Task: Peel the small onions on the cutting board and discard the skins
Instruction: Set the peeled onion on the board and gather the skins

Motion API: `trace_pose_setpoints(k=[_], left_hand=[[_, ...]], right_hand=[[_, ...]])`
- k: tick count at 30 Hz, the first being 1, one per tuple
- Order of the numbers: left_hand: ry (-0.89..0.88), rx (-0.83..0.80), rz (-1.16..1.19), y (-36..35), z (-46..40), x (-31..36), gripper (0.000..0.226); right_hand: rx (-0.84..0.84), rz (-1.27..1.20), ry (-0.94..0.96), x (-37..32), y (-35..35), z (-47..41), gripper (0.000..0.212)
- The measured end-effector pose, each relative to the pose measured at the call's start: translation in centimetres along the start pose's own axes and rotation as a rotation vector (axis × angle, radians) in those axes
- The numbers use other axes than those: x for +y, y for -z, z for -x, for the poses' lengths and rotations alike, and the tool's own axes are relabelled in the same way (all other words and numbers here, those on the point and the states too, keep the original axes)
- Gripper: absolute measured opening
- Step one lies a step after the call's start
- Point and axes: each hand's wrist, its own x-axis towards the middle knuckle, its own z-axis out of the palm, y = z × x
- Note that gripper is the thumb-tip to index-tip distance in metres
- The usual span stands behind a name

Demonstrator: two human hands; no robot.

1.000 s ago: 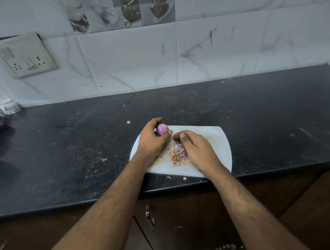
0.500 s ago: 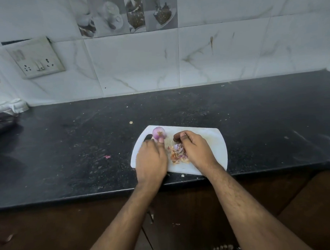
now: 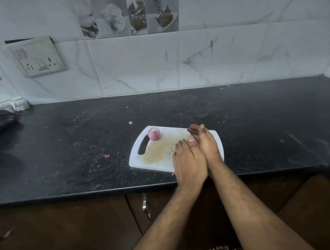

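Observation:
One peeled purple onion (image 3: 154,133) sits alone on the far left corner of the white cutting board (image 3: 154,159), beside its handle slot. My left hand (image 3: 188,161) and my right hand (image 3: 207,144) are pressed side by side on the right half of the board. Their fingers curl down and inward over the spot where the pile of onion skins lay. The skins are hidden under the two hands. Neither hand touches the onion.
The board lies near the front edge of a black stone counter (image 3: 85,147) with small skin scraps (image 3: 106,156) on it. A dark bag (image 3: 1,120) lies at the far left. A tiled wall with a switch plate (image 3: 38,56) stands behind.
My left hand set the peeled onion down at the board's far left corner and moved right to join my right hand over the skins, which are now covered.

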Motion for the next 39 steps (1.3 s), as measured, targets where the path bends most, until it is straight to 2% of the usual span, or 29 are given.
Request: trace_pose_setpoints(k=[3,5,6,9,11,13,16,18,21,25,29,33,36,39], left_hand=[[0.051,-0.006,0.231,2.1,-0.7,1.1,0.064],[0.058,-0.037,0.283,3.5,-2.2,1.0,0.059],[0.043,-0.067,0.284,3.9,-3.1,0.6,0.061],[0.041,-0.184,0.337,4.3,-4.9,-0.9,0.088],[0.061,-0.217,0.434,4.3,-5.2,-1.9,0.092],[0.077,-0.194,0.568,4.3,-5.3,-2.9,0.086],[0.084,-0.200,0.701,4.5,-5.4,-3.6,0.080],[0.073,-0.205,0.714,4.5,-5.6,-3.6,0.083],[0.082,-0.219,0.730,4.4,-5.7,-3.5,0.089],[0.102,-0.198,0.763,4.4,-5.8,-3.6,0.091],[0.092,-0.183,0.759,4.4,-5.5,-3.4,0.090],[0.070,-0.199,0.716,4.5,-5.7,-3.5,0.086],[0.057,-0.202,0.656,4.5,-5.8,-3.6,0.082],[-0.005,-0.222,0.447,4.6,-5.7,-3.8,0.070]], right_hand=[[0.005,-0.042,0.008,0.4,0.0,0.4,0.043],[0.026,-0.096,0.025,0.3,0.2,0.4,0.045],[0.030,-0.112,0.028,0.2,0.3,0.3,0.046],[0.029,-0.125,0.025,0.3,0.3,0.2,0.044],[0.043,-0.103,0.032,0.5,0.2,0.3,0.040],[0.101,0.088,0.090,0.5,0.0,0.5,0.032],[0.177,0.583,0.276,0.7,-0.3,1.3,0.029],[0.102,0.805,0.292,0.3,-0.3,1.7,0.036],[-0.152,0.896,0.216,-0.5,0.3,2.3,0.040],[-0.484,1.118,0.375,-0.1,1.1,3.7,0.052],[-0.638,1.035,0.528,0.4,2.2,4.2,0.034],[-0.685,1.070,0.641,0.1,4.4,4.9,0.017],[-0.599,1.154,0.795,0.5,5.5,6.1,0.013],[-0.474,1.248,0.915,1.2,5.5,7.0,0.010]])
